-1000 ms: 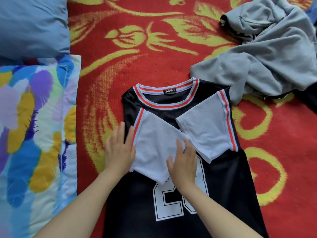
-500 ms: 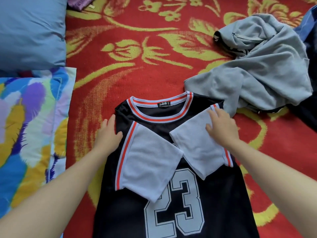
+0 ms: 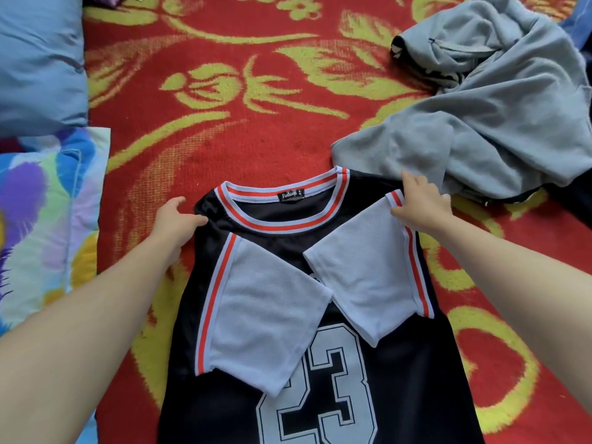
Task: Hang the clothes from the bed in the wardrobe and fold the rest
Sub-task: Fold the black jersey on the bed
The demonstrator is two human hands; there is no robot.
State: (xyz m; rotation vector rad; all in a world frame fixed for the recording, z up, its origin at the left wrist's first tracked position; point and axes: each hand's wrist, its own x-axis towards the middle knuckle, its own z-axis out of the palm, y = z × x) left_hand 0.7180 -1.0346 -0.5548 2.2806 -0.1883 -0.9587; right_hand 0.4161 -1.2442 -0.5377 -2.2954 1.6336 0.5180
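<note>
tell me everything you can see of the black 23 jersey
The black jersey, mesh-like fabric, lies flat, front up on the red patterned blanket. White 23 on the chest, red-and-white striped collar with a Fashion label. Both white sleeves, red-trimmed, are folded in across the front. The left hand holds one shoulder, the right hand the other.

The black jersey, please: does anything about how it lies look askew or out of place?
Slightly: the folded-in left sleeve lies lower than the right sleeve, covering part of the number 23, and the grey sweatshirt beside it is crumpled.
</note>
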